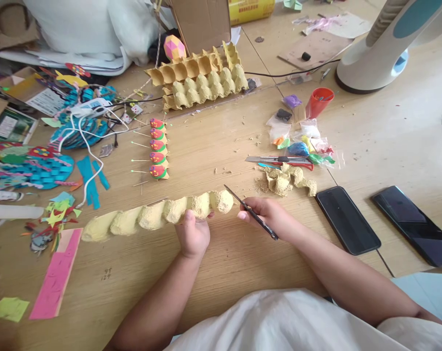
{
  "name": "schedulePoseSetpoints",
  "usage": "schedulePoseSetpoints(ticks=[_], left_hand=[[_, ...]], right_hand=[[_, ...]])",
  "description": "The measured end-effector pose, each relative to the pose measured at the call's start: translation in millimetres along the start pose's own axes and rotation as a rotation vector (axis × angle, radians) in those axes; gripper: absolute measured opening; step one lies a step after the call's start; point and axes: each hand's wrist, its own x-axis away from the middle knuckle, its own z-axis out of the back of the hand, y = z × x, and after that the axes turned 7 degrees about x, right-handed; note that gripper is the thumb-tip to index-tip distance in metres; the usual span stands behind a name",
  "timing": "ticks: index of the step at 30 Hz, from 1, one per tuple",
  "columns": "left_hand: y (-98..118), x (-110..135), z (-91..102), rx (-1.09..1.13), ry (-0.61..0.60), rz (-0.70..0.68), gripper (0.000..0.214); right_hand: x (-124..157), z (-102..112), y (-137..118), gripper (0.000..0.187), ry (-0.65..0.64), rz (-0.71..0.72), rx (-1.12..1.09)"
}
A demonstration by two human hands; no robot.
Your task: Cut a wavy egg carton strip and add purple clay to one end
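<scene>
In the head view, a pale wood bench [213, 278] with dark seams at the right fills most of the scene. Toward its far side stand egg cartons [209, 87], a cardboard box [202, 22] and a yellow package [250, 9]; a white-and-teal appliance [367, 68] stands at the far right. Woven blue pieces and paper scraps crowd the left, near a pink paper strip [58, 278]. On the right lie bags of coloured clay [297, 146], a utility knife [268, 159], carton offcuts [279, 180] and two phones, the nearer one [348, 219] beside the right forearm. A row of painted cups [158, 148] sits beyond the work.

The egg-carton strip [151, 217] is in front of the person, its long axis running mostly crosswise, the left end nearer the body and the right end farther away. Its rounded bumps face up. The left hand [195, 236] has its grip closed around the strip right of the middle, thumb on top. The right hand [262, 214] has its grip closed on a dark bladed tool [255, 217], whose tip points away and leftward, at the strip's right end. Whether the strip's left end touches the bench, I cannot tell.
</scene>
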Motion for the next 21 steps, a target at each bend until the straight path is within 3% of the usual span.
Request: schedulePoseSetpoints(ticks=[5, 8, 13, 21], left_hand=[[1, 2, -5.1, 0.047, 0.115, 0.083, 0.043], [3, 1, -8.4, 0.057, 0.151, 0.144, 0.045], [5, 3, -12.9, 0.081, 0.156, 0.244, 0.045], [6, 10, -16.4, 0.1, 0.165, 0.354, 0.049]], right_hand=[[-4, -1, 3, 0.053, 0.129, -0.006, 0.005], [-4, -3, 0, 0.049, 0.14, -0.036, -0.157], [0, -9, -11, 0.05, 0.126, -0.04, -0.505], [-2, -14, -7, 0.053, 0.209, -0.006, -0.653]])
